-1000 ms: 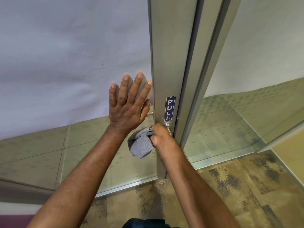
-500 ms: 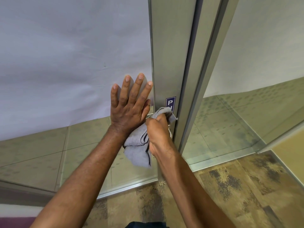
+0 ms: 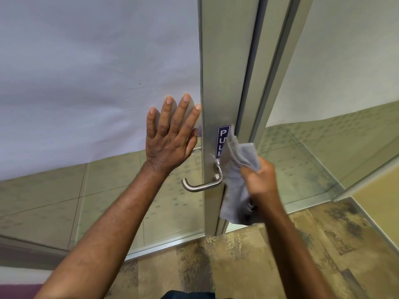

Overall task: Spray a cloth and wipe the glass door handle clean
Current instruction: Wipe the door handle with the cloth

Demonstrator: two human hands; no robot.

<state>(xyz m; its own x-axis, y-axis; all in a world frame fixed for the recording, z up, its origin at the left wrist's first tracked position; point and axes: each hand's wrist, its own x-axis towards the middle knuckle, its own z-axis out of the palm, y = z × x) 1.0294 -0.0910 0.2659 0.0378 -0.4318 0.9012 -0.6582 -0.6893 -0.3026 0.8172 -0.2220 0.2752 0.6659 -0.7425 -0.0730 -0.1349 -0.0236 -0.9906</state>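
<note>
A steel lever door handle [image 3: 201,185] juts from the aluminium door frame [image 3: 222,83], fully uncovered. My left hand [image 3: 170,138] lies flat with spread fingers on the frosted glass panel [image 3: 97,72], just left of the frame and above the handle. My right hand [image 3: 260,180] grips a grey cloth [image 3: 236,180] to the right of the handle, at the frame's edge. The cloth hangs loose, blurred by motion, and covers part of a blue PULL sign [image 3: 222,139].
A second glass panel [image 3: 345,83] stands to the right past the door jamb. Clear lower glass shows a tiled floor behind. Patterned brown carpet [image 3: 237,266] covers the floor under me. A metal bottom rail [image 3: 164,247] runs along the door's base.
My right hand with the cloth has moved off the handle to the right, baring the lever. My left hand has stayed flat on the glass.
</note>
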